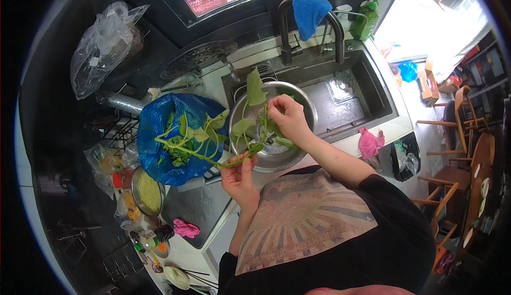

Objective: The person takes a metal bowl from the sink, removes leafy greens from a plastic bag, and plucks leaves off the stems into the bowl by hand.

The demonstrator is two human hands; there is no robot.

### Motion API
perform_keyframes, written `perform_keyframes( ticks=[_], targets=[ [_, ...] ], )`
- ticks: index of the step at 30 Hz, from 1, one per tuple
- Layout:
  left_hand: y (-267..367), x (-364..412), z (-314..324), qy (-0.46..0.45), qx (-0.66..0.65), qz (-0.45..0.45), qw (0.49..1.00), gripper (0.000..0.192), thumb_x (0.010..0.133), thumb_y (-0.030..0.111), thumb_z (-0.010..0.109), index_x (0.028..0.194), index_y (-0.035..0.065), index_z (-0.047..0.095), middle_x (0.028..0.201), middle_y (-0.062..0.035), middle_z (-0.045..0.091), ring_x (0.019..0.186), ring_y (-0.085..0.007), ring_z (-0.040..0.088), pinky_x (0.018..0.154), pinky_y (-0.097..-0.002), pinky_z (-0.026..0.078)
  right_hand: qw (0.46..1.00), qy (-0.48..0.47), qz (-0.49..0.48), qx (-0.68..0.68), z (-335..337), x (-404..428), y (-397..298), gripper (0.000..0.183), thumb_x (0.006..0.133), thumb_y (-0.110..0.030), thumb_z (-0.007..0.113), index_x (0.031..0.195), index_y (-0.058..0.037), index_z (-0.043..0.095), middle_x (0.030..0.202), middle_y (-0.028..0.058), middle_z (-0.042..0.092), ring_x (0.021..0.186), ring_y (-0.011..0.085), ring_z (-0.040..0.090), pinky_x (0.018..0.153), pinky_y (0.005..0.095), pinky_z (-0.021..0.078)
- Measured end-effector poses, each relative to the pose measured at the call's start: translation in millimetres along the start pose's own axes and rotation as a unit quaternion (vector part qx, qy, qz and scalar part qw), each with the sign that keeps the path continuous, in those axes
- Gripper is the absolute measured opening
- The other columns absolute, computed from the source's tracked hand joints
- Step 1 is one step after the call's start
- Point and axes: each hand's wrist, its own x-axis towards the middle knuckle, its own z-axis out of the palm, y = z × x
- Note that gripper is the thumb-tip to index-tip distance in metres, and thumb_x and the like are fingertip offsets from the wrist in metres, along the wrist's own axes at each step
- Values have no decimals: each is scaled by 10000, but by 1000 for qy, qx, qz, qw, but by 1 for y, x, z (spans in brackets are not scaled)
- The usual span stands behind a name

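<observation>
A long green leafy vine [207, 158] stretches between my hands, its cut end pointing left over a blue plastic bag [153, 163]. My left hand [240, 179] pinches the stem near its middle. Higher up, my right hand [288, 115] grips the thin leafy end of the same vine. Below my hands stands a round stainless steel basin [309, 139] with some green leaves inside, partly hidden by my right hand and the foliage. The blue bag is open and holds more greens [177, 151].
A dark sink [351, 103] with a tall faucet [284, 47] lies behind the basin; a blue cloth [311, 13] hangs on the faucet. A bowl of yellow shreds [147, 191] sits at left. Pink cloths [370, 142] and a trash bin [405, 157] are at right.
</observation>
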Motion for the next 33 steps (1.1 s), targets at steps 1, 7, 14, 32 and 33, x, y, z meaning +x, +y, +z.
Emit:
perform_keyframes(
  ticks=[1, 7, 14, 32, 33],
  targets=[
    [0, 0, -1, -1, 0, 0, 1000, 189, 930, 19, 608, 1096, -15, 525, 1045, -134, 647, 981, -234, 659, 854, -373, 573, 995, -6, 65, 69, 0, 1, 1, 88, 788, -148, 672, 816, -73, 635, 775, 13, 604, 752, 150, 575, 764, 320, 382],
    [-2, 12, -13, 68, -4, 21, 997, 173, 921, -4, 611, 1084, -8, 553, 1051, -133, 660, 970, -176, 640, 880, -316, 532, 991, 82, -65, -87, -24, 18, 4, 93, 763, -189, 697, 787, -113, 649, 790, -9, 600, 798, 191, 572, 809, 367, 332],
    [8, 22, -29, 82, 5, 34, 996, 173, 936, 1, 587, 1107, 2, 564, 1071, -104, 649, 973, -156, 630, 888, -316, 532, 975, -22, -97, -200, -38, 13, 3, 180, 738, -174, 779, 899, -134, 709, 793, -5, 580, 774, 158, 556, 786, 347, 351],
    [22, 14, -23, -11, 93, 34, 995, 167, 920, 19, 625, 1078, -4, 575, 1031, -111, 683, 936, -143, 634, 837, -262, 489, 857, -204, -445, -158, -10, -2, -80, 182, 728, -137, 694, 906, -168, 671, 881, -25, 544, 898, 154, 532, 846, 391, 317],
    [21, 14, -23, -8, 95, 27, 995, 161, 921, 28, 629, 1071, 1, 577, 1024, -105, 685, 931, -137, 633, 827, -249, 482, 858, -205, -445, -159, -10, -3, -78, 182, 728, -137, 694, 906, -168, 671, 881, -25, 544, 898, 154, 532, 846, 391, 317]
  ],
)
